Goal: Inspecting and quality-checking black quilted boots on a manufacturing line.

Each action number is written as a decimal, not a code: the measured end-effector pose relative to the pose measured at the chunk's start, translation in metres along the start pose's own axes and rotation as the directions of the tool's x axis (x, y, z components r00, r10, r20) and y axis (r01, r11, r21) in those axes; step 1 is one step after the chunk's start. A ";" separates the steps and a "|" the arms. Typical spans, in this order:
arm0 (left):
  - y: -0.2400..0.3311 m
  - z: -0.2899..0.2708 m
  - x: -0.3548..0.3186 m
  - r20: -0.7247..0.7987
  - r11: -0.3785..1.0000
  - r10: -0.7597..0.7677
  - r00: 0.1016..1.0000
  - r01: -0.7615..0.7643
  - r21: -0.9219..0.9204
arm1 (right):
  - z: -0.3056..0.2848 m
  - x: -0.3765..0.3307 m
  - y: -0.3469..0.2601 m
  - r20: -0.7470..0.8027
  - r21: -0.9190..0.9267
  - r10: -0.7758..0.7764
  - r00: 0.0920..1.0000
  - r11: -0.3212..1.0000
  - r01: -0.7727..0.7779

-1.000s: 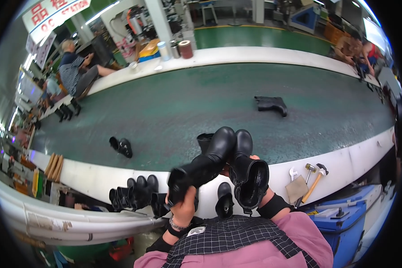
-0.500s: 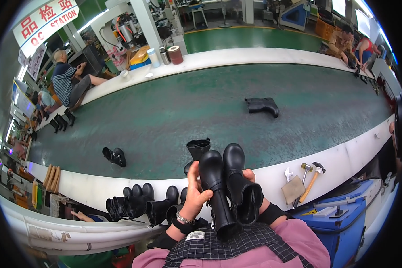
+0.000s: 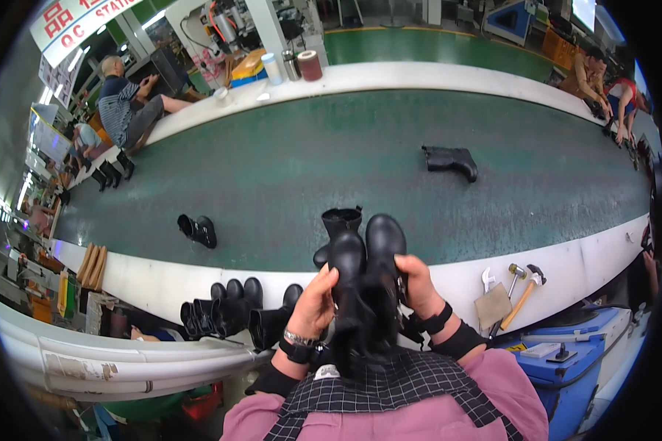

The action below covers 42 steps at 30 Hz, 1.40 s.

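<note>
We record a long green work surface point(image 3: 287, 169), the largest thing in view, curving across the frame. A white ledge point(image 3: 426, 77) borders its far and near sides. White pipes point(image 3: 132, 364) run along the lower left; a blue cart point(image 3: 566, 389) stands at lower right. Across the surface, at left, we see a seated co-worker point(image 3: 125, 110) in a striped shirt; two more people work at far right.

Next in size, the person's black-checked apron point(image 3: 375, 386), worn over a pink top. Just above and over it, the two black boots in hand, side by side, toes pointing away from the body, shafts toward the apron and blurred. The left hand point(image 3: 314, 298) is partly closed, holding the left boot point(image 3: 347, 257) from its outer side. The right hand point(image 3: 421, 287) is likewise half-curled on the outer side of the right boot point(image 3: 385, 239), thumb against it; we cannot tell where its hidden fingertips sit.

Other black footwear: one boot point(image 3: 449, 162) on its side at right, a short boot point(image 3: 197, 230) at left, another boot point(image 3: 342, 219) just beyond the held pair, and a row of boots point(image 3: 232, 305) at the near ledge.

Smaller still, on the near ledge at right: a wooden-handled hammer point(image 3: 524, 298), a tan pad point(image 3: 493, 306) and an adjustable wrench point(image 3: 487, 278).
</note>
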<state>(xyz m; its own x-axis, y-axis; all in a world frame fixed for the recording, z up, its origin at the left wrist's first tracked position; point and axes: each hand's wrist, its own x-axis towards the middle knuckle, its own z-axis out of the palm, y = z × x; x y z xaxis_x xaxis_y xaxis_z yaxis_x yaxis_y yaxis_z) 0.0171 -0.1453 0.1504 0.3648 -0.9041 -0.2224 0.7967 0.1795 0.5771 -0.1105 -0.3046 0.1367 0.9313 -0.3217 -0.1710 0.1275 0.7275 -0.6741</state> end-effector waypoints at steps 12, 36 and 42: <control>-0.013 -0.029 0.010 -0.297 0.867 0.128 0.946 -0.252 -0.430 | -0.019 0.001 0.008 -0.211 0.439 0.004 0.977 0.894 0.091; -0.031 -0.020 0.012 -0.485 0.926 0.119 0.866 -0.273 -0.260 | -0.003 -0.005 0.028 -0.433 0.261 0.015 0.901 0.959 0.110; -0.034 -0.022 0.012 -0.499 0.927 0.109 0.860 -0.269 -0.261 | -0.004 -0.006 0.030 -0.430 0.266 0.006 0.903 0.956 0.121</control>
<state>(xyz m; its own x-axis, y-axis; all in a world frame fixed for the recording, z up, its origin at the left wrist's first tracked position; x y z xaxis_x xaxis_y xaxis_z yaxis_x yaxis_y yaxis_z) 0.0050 -0.1533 0.1111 0.6411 -0.5642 -0.5202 0.7660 0.5111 0.3898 -0.1139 -0.2830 0.1143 0.6945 -0.5471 -0.4673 0.3250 0.8180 -0.4746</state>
